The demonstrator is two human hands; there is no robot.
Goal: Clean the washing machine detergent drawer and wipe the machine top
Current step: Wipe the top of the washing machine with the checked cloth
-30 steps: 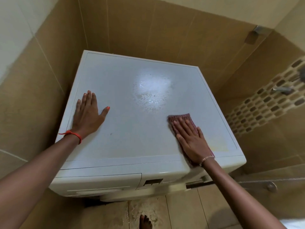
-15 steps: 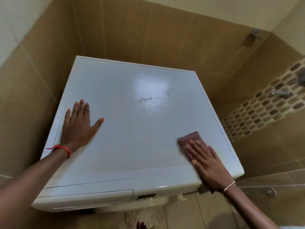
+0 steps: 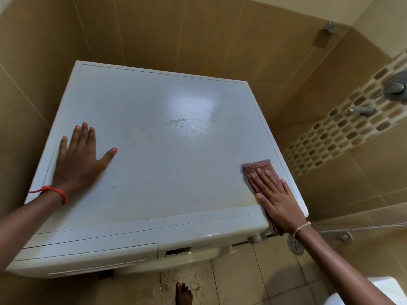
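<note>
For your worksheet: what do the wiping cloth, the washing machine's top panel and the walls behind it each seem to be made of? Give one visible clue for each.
Cloth: woven or knitted fabric, matte reddish, with ribbed lines showing; it lies flat under the right hand.
Top panel: smooth white surface, probably plastic or coated board, with a soft glare patch.
Walls: glazed tan ceramic tile, judging by the grout lines and slight sheen.

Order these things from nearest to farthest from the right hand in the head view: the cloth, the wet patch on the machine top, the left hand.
1. The cloth: directly under the right hand, at the top's right front corner.
2. The wet patch: middle of the top, toward the back.
3. The left hand: flat near the left edge.
</note>
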